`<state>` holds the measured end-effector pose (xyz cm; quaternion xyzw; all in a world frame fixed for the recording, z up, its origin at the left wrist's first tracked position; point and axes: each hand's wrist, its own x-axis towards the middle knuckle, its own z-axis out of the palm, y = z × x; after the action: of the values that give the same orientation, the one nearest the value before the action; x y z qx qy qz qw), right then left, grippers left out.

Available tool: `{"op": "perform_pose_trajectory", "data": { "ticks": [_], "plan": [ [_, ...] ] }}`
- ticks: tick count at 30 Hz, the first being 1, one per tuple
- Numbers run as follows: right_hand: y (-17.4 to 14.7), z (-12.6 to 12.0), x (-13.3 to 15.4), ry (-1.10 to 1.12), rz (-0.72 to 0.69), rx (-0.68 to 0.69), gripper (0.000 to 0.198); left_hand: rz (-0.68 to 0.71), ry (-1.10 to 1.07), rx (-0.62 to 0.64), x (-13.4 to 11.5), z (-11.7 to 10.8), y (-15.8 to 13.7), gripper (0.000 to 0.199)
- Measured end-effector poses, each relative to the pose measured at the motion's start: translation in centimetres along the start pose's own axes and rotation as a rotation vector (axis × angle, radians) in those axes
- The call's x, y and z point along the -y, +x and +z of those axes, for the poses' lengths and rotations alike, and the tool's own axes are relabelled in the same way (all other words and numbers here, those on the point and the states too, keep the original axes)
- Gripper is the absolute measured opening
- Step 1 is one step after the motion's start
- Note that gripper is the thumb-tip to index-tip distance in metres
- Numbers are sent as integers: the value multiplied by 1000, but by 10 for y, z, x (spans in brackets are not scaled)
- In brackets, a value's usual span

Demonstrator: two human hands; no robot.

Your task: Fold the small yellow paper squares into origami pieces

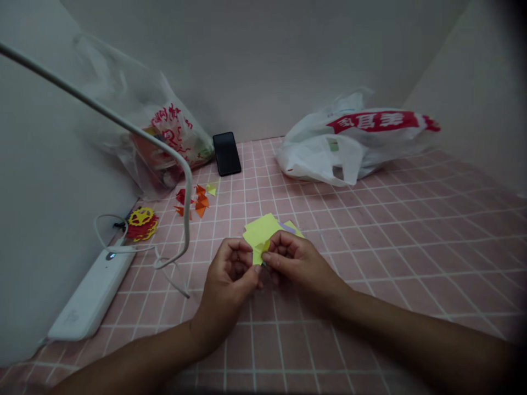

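Note:
Between my two hands is a small folded piece of yellow paper [257, 257]. My left hand [231, 280] pinches its left side with thumb and fingers. On the right side, the thumb and fingers of my right hand [293, 262] close on the same piece. Just behind it lies a stack of yellow paper sheets [263, 226], with a purple sheet [285, 226] showing at its right. My fingers hide part of the folded piece and the near side of the stack.
Folded orange paper pieces [201, 203] lie left, near red and yellow cutouts [141, 217]. A white power bank [93, 296] with a white cable [187, 219] is at the left. Behind stand a phone [226, 154], a clear plastic bag [135, 109] and a white plastic bag [313, 148].

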<state>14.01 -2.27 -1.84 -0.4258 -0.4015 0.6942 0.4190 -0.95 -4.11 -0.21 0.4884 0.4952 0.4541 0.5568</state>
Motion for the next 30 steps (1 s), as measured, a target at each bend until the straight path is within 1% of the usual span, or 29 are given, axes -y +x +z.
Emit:
{"op": "perform_pose_trajectory", "data": {
  "ticks": [3, 7, 9, 11, 14, 17, 19, 20, 23, 24, 27, 30],
  "plan": [
    [1, -1, 0, -9, -5, 13, 21, -39, -40, 34, 1, 0, 1, 29],
    [2, -2, 0, -68, -49, 12, 18, -65, -66, 90, 3, -3, 2, 35],
    [1, -3, 2, -87, -56, 20, 17, -74, -52, 111, 3, -6, 2, 32],
    [0, -4, 3, -100, -37, 42, 17, -74, -32, 108, 4, -9, 4, 23],
    [-1, -4, 5, -108, -4, 77, 16, -39, 23, 58, 4, -14, 8, 15],
    [-2, -3, 7, -139, 5, 102, 15, 72, 155, 34, 5, -16, 13, 8],
    [-3, -2, 8, -178, 7, 105, 15, 109, 201, 40, 4, -17, 15, 6],
    [-3, -2, 9, -197, 5, 101, 15, 94, 188, 49, 4, -16, 15, 7],
    [-3, 0, 11, -242, 2, 96, 15, -34, 77, 99, 3, -15, 14, 12],
    [-3, 0, 12, -253, -5, 96, 15, -58, 54, 110, 3, -14, 13, 13],
    [-4, 0, 12, -272, -33, 104, 17, -51, 47, 112, 3, -14, 13, 13],
    [-4, -1, 11, -229, -33, 116, 17, -35, 43, 99, 5, -15, 14, 13]
  ]
}}
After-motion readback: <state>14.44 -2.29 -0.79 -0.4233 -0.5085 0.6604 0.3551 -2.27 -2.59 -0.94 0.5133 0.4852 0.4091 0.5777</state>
